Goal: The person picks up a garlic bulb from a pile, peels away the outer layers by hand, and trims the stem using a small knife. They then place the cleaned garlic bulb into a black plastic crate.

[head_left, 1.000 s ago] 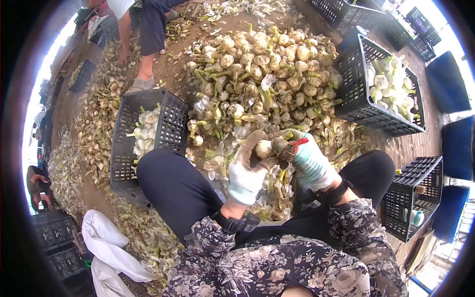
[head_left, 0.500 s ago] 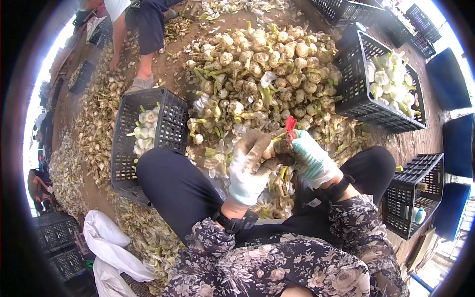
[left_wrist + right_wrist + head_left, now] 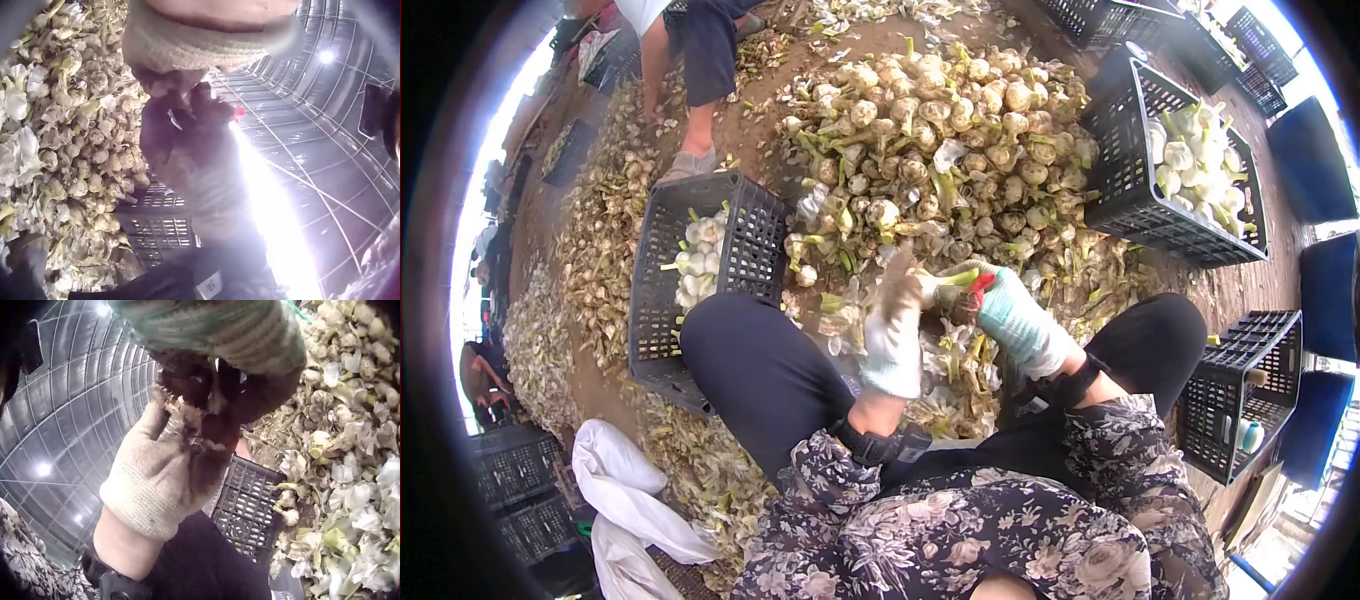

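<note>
In the head view, my left hand (image 3: 895, 330), in a soiled white glove, holds a garlic plant whose pale green stem (image 3: 953, 280) points toward the other hand. Its bulb is mostly hidden by my fingers. My right hand (image 3: 1022, 322), in a white and green glove, grips a small dark object with a red tie (image 3: 981, 285) right against the stem. What that object is, I cannot tell. Papery skin (image 3: 187, 415) shows between the hands in the right wrist view, beside my left glove (image 3: 153, 478). The left wrist view is dim and blurred at the fingers.
A heap of unpeeled garlic (image 3: 960, 130) lies beyond my hands. Black crates with white garlic stand left (image 3: 755, 235) and right (image 3: 1190, 235); another crate (image 3: 1235, 400) is at lower right. Another person's leg (image 3: 710, 60) is at upper left, and white sacks (image 3: 635, 500) lie lower left.
My left hand has turned edge-on, and the garlic's stem now shows between the hands. The red tie, upright half a second ago, is lower and beside the stem. The other person's arm has shifted.
</note>
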A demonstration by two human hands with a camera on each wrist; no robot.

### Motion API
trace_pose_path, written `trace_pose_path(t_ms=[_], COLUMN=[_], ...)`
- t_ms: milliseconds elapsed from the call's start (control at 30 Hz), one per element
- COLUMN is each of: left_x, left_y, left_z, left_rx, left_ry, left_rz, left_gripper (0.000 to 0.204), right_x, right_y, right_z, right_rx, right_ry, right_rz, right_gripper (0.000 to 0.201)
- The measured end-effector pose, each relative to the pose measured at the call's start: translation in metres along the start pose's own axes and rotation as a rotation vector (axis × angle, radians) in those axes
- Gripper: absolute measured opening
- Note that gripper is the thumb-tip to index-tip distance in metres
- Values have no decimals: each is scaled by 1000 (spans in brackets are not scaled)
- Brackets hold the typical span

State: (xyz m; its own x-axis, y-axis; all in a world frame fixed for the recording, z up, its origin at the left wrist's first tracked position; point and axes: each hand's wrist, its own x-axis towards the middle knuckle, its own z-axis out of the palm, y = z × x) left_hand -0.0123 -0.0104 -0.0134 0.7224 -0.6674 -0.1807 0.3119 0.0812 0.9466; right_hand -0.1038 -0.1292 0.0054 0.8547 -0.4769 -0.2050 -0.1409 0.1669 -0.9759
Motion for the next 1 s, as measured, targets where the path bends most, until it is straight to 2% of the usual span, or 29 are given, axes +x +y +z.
trace_pose_path(t_ms=[67, 133, 200, 267, 300, 333, 400, 467, 500, 567, 600, 633, 667, 733, 767, 800, 867, 900, 933, 1000], left_x=[-1, -3, -1, 0, -3, -1, 2, 5, 6, 9, 9, 8, 7, 6, 3, 2, 1, 2, 2, 0], left_y=[7, 15, 5, 6, 11, 10, 8, 8, 8, 10, 14, 13, 13, 7, 5, 8, 14, 9, 12, 21], left_z=[5, 11, -3, -13, -8, -7, -4, -4, -4, -1, 7, 6, 6, -6, -8, -7, -7, -8, -6, -1], left_rx=[64, -26, -25, -272, -293, -293, -539, -203, -35, -569, 43, 364, 660, -396, -512, -512, -648, -585, -587, -508], left_ry=[-67, -34, -51, -234, -140, -141, -121, -142, -136, -137, -158, -206, -161, -219, -271, -273, -287, -269, -268, -216], left_rz=[53, -11, 7, -188, -323, -324, -426, -278, -209, -472, 141, 433, 746, -291, -310, -309, -400, -329, -327, -267], left_gripper=[41, 44, 41, 51, 51, 51, 51, 36, 36, 37, 35, 34, 34, 33, 38, 38, 41, 45, 45, 49], right_x=[1, 2, 4, 0, -5, -8, -8, -9, -7, -7, -8, -7, -7, -5, -2, 1, 18, 14, 9, -1], right_y=[-4, 1, 2, -2, -6, -8, -5, -18, -12, -6, -5, -3, -4, -9, -16, -25, 19, 19, 25, 34], right_z=[0, -1, 1, 2, -1, -4, -6, 3, 2, -3, -3, -9, -11, -13, -19, -25, -55, -49, -39, -16], right_rx=[-120, -69, -368, -323, 56, 430, 446, 461, 393, 390, 384, 129, 131, 257, 301, 336, 298, 385, 205, -364], right_ry=[138, 133, 175, 155, 93, 29, 15, 78, 136, 122, 108, 26, 26, 38, 172, 304, 339, 278, 196, 71], right_rz=[287, 217, -450, -472, -182, 113, 159, 62, 69, 93, 121, -12, -10, 75, 40, -1, -66, 38, 72, -17], right_gripper=[17, 15, 14, 8, 7, 8, 13, 15, 15, 15, 16, 15, 15, 13, 13, 15, 14, 14, 17, 24])
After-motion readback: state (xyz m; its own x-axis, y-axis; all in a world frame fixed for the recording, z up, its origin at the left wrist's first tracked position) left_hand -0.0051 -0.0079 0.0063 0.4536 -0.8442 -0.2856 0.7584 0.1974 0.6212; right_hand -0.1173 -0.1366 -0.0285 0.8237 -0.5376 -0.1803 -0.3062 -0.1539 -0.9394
